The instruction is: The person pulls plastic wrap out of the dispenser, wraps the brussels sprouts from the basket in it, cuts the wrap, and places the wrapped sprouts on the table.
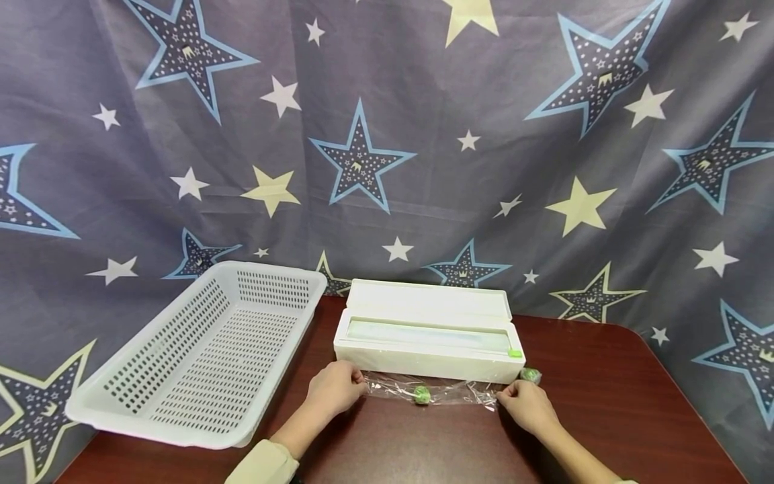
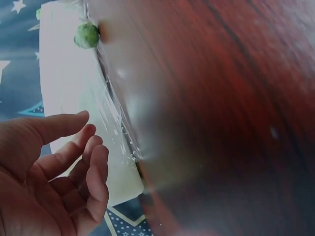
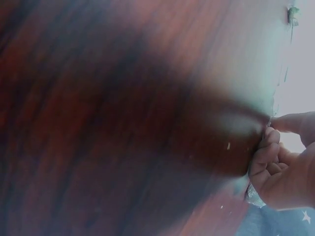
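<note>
Now my right hand (image 1: 533, 408) pinches the three-o'clock end of the cling film (image 1: 450, 392), my left hand (image 1: 332, 388) curls at nine, its hold unclear, seemingly to spread it, Brussels sprout (image 1: 422, 395) midway, at the white dispenser box's (image 1: 429, 361) six o'clock.

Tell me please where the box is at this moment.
In the head view, the box stands on the table slightly right of centre, to the right of the basket, with the clear film along its near side.
</note>
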`<state>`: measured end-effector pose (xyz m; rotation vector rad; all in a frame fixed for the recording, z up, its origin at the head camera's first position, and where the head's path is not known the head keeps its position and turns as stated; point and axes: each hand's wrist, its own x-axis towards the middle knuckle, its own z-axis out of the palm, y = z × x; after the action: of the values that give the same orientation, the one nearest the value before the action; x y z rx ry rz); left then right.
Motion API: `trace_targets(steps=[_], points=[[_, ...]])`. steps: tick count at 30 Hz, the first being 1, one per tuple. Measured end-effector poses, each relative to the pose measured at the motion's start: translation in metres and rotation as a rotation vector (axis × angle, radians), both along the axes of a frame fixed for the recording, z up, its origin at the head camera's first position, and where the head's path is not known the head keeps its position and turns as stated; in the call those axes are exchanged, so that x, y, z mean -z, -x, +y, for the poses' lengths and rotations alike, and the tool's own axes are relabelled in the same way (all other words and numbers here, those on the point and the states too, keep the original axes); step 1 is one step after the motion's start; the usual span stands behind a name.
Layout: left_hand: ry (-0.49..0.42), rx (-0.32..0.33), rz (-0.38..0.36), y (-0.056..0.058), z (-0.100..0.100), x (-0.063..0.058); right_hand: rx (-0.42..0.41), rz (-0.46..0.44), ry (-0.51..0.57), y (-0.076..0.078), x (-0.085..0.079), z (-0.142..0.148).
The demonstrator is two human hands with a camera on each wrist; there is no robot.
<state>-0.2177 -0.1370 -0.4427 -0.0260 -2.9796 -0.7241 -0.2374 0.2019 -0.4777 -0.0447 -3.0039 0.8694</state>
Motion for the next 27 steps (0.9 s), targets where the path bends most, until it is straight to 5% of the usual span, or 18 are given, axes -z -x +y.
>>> trace_targets(steps=[27], points=[[-0.026, 0.004, -0.014, -0.0022, -0.0008, 0.0008, -0.013, -0.018, 0.079, -0.0020, -0.0033, 0.0023]])
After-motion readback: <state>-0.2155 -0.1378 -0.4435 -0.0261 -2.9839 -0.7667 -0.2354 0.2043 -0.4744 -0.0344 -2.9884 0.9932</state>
